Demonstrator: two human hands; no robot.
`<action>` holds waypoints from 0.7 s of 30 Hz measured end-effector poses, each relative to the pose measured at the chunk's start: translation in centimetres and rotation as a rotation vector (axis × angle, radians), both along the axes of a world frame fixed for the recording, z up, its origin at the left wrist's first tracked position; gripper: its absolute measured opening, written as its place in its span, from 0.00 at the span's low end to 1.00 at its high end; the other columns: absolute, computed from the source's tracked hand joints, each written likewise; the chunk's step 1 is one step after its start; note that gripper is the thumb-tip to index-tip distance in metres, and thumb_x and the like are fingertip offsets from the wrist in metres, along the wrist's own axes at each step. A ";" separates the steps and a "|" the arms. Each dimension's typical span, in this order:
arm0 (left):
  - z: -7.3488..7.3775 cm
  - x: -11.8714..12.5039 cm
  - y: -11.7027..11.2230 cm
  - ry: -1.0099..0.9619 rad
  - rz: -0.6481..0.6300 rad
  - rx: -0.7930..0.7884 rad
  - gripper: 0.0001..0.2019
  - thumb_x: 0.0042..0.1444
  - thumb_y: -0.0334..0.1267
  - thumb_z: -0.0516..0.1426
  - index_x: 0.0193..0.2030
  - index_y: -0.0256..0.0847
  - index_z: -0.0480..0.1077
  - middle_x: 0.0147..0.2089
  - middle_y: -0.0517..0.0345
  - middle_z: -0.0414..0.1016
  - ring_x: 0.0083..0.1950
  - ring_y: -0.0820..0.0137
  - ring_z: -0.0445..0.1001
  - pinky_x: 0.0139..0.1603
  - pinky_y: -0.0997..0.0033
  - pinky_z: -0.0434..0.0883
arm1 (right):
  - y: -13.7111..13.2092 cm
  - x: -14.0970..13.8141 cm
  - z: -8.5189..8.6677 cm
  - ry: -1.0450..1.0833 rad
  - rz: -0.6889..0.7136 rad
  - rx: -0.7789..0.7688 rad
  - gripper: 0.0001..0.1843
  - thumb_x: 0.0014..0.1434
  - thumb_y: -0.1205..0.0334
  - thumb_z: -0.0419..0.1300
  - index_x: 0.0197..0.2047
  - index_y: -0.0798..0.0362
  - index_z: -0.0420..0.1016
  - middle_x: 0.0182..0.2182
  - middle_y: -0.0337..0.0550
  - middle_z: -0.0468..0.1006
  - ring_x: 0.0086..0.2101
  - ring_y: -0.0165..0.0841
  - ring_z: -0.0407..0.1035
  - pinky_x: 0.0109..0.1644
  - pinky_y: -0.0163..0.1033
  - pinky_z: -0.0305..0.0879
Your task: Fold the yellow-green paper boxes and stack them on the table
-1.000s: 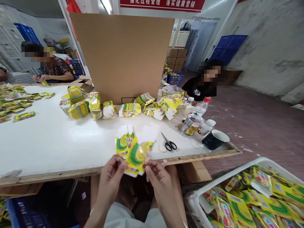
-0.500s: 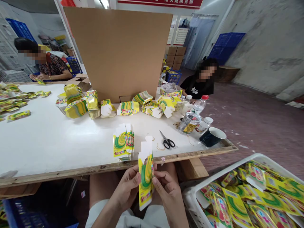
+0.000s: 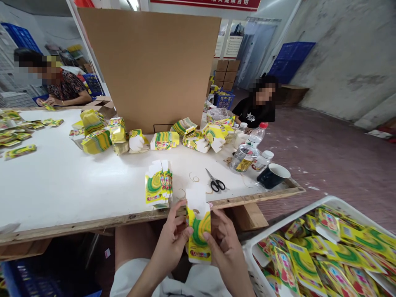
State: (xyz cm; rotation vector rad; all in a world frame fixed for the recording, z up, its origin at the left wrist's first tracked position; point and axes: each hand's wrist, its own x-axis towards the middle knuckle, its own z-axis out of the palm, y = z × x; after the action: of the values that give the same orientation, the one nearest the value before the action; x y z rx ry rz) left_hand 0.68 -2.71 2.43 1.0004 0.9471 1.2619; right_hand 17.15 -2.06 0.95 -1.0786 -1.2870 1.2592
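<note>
Over my lap, just in front of the table edge, I hold a small yellow and green printed carton (image 3: 199, 237) upright, its white top flap raised. My left hand (image 3: 176, 239) grips its left side with the thumb on the front. On the opposite side my right hand (image 3: 225, 243) pinches it, thumb also on the printed face; the fingertips behind are hidden. A stack of flat cartons (image 3: 159, 183) in the same print lies on the table close beyond my left hand. Black-handled scissors (image 3: 215, 181) rest to the right of that stack.
More carton bundles (image 3: 165, 140) line up before a tall cardboard sheet (image 3: 148, 66). Bottles, a clear jar (image 3: 244, 158) and a dark mug (image 3: 273, 176) stand by the table's right end. A white crate (image 3: 250, 251) full of cartons is at my right. Two people sit beyond the table.
The carton has turned so its printed front faces me more squarely, and it looks wider. My hands have shifted slightly right with it, and the right fingers have moved up its side.
</note>
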 end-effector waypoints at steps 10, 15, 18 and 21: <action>0.5 -0.4 -0.3 -0.170 -0.272 -0.060 0.26 0.56 0.39 0.64 0.59 0.47 0.61 0.45 0.51 0.79 0.40 0.67 0.78 0.41 0.71 0.71 | 2.1 2.5 3.6 -0.282 0.211 0.132 0.15 0.65 0.53 0.57 0.31 0.52 0.74 0.27 0.40 0.73 0.30 0.33 0.68 0.34 0.34 0.65; 0.5 -0.2 0.0 -0.088 -0.257 -0.089 0.30 0.56 0.40 0.63 0.64 0.45 0.59 0.48 0.45 0.79 0.45 0.62 0.79 0.45 0.67 0.72 | 2.6 2.3 3.2 -0.151 0.041 0.100 0.15 0.60 0.49 0.62 0.45 0.49 0.76 0.38 0.48 0.80 0.39 0.41 0.75 0.44 0.41 0.72; 0.4 0.0 0.3 -0.019 -0.186 -0.070 0.24 0.57 0.40 0.63 0.60 0.42 0.66 0.49 0.44 0.80 0.47 0.59 0.79 0.45 0.67 0.73 | 2.8 2.8 3.2 -0.171 -0.056 0.106 0.18 0.59 0.45 0.61 0.45 0.49 0.79 0.42 0.51 0.81 0.45 0.44 0.74 0.50 0.45 0.71; 0.2 0.3 0.4 0.034 -0.127 -0.036 0.24 0.57 0.39 0.62 0.60 0.43 0.67 0.51 0.45 0.80 0.49 0.58 0.78 0.45 0.66 0.74 | 2.8 3.0 3.7 -0.236 0.026 0.029 0.20 0.59 0.47 0.61 0.46 0.51 0.81 0.34 0.47 0.81 0.37 0.41 0.75 0.43 0.42 0.71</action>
State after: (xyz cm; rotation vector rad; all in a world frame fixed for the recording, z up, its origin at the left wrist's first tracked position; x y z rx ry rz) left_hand 1.02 -2.29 2.61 1.0404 0.9148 1.1214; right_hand 20.18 0.73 4.62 -1.2199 -1.4955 1.1539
